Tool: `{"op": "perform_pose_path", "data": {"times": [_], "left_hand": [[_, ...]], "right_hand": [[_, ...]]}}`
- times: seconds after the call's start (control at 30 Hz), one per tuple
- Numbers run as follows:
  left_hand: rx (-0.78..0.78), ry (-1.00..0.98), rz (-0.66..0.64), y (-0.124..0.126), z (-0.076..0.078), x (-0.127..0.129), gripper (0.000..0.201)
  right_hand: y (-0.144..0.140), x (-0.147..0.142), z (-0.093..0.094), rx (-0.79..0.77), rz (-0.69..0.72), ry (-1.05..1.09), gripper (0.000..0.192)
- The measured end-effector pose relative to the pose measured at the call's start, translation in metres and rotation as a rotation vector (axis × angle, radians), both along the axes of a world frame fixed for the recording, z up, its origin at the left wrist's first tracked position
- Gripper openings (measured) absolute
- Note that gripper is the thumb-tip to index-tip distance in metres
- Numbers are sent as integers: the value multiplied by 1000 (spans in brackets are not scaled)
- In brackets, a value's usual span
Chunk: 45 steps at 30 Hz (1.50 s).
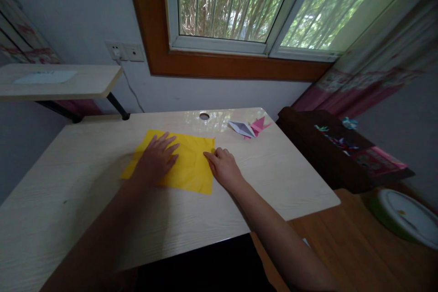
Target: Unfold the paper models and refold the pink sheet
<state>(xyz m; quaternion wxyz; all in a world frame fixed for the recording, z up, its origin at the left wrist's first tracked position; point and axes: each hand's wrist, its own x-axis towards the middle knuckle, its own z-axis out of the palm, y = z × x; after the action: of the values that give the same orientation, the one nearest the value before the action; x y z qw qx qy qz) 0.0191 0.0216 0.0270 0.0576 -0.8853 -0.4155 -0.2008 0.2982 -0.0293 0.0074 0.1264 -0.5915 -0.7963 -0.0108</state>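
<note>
Yellow sheet (193,164) lies flat on the table (273,182); I make out no finished fold, so I'd call it barely started, shaping undone. I have the left hand's (158,155) grip spread across it and the right hand (226,168) bunched at its right edge, pinching or not I can't tell. Beyond, far right: folded grey piece (242,128) against folded pink piece (259,126).

yellow paper (191,171) partly hidden beneath left hand (157,155), shelf (94,75) cut off at left, window (236,4) cropped above
</note>
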Motion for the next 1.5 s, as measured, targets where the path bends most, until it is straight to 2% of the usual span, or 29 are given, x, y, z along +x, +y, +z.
{"op": "perform_pose_path", "data": {"times": [0.07, 0.13, 0.27, 0.43, 0.63, 0.97, 1.2, 1.3, 1.37, 1.43, 1.5], "left_hand": [[-52, 43, -105, -13, -3, 26, 39], [-116, 80, -138, -24, -10, 47, 44], [-197, 129, -50, -34, -25, 60, 55], [-207, 168, 104, -23, -34, 45, 59], [-212, 198, 270, -6, -36, 25, 67], [-271, 191, 570, 25, -40, -22, 77], [-250, 142, 660, 26, -41, -38, 78], [-159, 136, 631, 20, -35, -28, 72], [-96, 133, 550, 12, -31, -13, 67], [-88, 131, 430, 3, -28, 7, 61], [-115, 135, 248, -8, -27, 29, 57]], "right_hand": [[-2, -3, 0, 30, 40, 10, 36], [-3, -4, -1, 52, 77, 28, 35], [-1, -3, -7, 61, 123, 43, 37], [2, 0, -13, 65, 138, 62, 40], [3, 1, -13, 58, 122, 84, 45], [2, 2, -13, 14, 64, 70, 52], [-1, -1, -10, 1, 19, 34, 55], [-1, -1, -10, 3, 21, 26, 55], [-1, -1, -10, 7, 22, 24, 55], [-1, -1, -10, 12, 20, 22, 54], [-2, -1, -10, 18, 17, 21, 54]]}}
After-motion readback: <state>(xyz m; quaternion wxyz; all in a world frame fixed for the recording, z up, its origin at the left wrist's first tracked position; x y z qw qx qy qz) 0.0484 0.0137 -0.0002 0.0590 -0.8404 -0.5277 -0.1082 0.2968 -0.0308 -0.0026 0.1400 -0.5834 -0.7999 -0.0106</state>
